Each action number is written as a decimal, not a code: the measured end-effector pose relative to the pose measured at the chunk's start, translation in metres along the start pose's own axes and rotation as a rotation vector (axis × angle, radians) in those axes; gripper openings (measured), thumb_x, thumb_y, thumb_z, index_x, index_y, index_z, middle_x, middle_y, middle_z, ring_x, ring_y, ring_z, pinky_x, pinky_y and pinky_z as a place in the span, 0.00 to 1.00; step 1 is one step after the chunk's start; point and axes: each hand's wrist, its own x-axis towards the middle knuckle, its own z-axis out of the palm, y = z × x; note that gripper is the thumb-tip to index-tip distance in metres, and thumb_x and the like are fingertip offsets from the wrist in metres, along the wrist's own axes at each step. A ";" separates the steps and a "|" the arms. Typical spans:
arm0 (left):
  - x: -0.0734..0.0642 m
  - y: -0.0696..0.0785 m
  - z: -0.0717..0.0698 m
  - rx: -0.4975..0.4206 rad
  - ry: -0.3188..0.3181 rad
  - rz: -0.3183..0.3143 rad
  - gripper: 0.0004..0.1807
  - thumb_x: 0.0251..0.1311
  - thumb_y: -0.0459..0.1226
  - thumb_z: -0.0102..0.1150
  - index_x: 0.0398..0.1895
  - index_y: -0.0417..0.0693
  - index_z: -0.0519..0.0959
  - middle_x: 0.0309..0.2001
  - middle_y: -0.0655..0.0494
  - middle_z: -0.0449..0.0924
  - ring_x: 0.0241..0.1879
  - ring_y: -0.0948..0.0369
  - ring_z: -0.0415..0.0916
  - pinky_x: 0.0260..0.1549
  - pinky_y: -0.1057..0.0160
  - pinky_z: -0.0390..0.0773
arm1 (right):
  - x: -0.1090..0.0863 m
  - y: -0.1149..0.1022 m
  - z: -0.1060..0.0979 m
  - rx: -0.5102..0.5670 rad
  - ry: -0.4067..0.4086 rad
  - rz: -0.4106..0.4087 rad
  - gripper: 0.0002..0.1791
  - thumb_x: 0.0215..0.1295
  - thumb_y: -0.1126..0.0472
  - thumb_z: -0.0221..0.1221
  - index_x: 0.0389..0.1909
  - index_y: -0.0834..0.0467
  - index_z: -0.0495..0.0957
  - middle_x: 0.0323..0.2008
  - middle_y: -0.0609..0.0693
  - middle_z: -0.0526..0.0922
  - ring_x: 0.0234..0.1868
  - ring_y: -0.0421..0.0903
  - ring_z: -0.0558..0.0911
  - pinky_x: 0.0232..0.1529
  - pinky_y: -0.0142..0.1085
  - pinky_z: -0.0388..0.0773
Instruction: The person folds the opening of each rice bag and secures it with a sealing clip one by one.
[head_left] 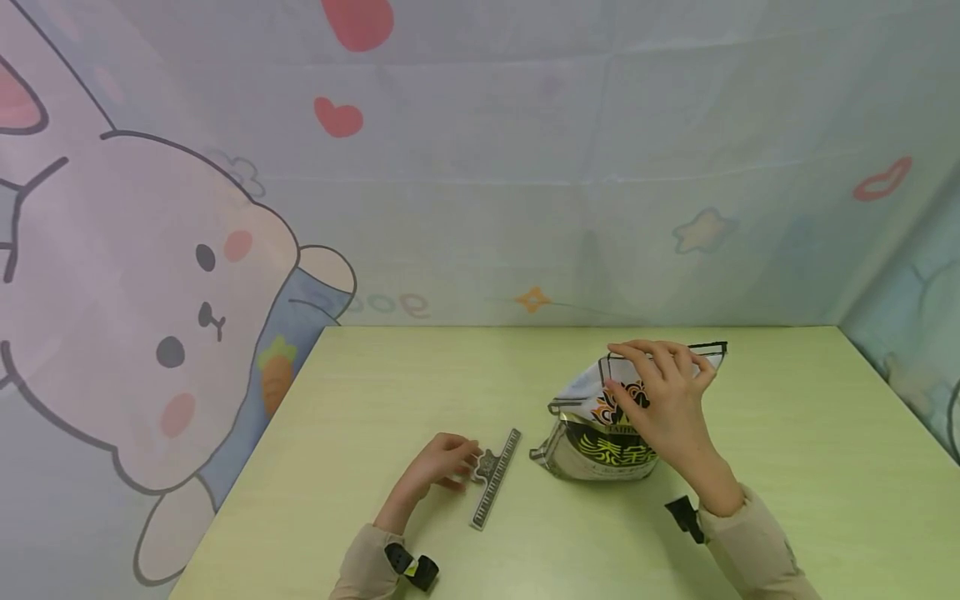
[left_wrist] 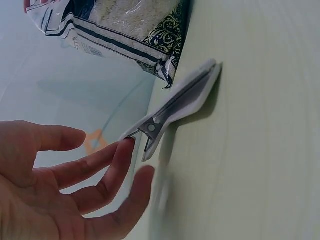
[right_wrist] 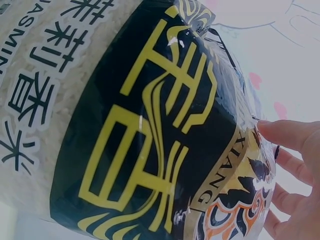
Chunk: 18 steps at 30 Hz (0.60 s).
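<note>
A bag of rice (head_left: 607, 446) stands on the table, its clear front showing white grains behind a black label with yellow characters. My right hand (head_left: 671, 408) holds its folded-over top, thumb on the front and fingers over the upper edge. In the right wrist view the thumb (right_wrist: 282, 131) meets the printed film of the rice bag (right_wrist: 135, 130). Left of the bag lies a sealing clip (head_left: 497, 479) with a piano-key pattern. My left hand (head_left: 442, 462) is beside it, fingers loosely bent. The left wrist view has a fingertip (left_wrist: 129, 142) right at the handle of the clip (left_wrist: 175, 107).
The pale green table (head_left: 420, 375) extends back to a hanging cloth (head_left: 480, 208) printed with a rabbit, hearts and stars. Another stretch of cloth (head_left: 915, 333) borders the right side. A black wrist camera (head_left: 412, 567) is strapped at the left sleeve, another (head_left: 684, 518) at the right.
</note>
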 end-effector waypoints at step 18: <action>0.005 0.002 0.001 -0.029 -0.007 0.014 0.21 0.64 0.41 0.43 0.42 0.29 0.75 0.38 0.37 0.78 0.34 0.52 0.79 0.29 0.55 0.81 | 0.004 0.009 0.003 0.040 -0.003 0.000 0.19 0.57 0.52 0.58 0.47 0.55 0.75 0.42 0.57 0.76 0.43 0.58 0.66 0.44 0.60 0.45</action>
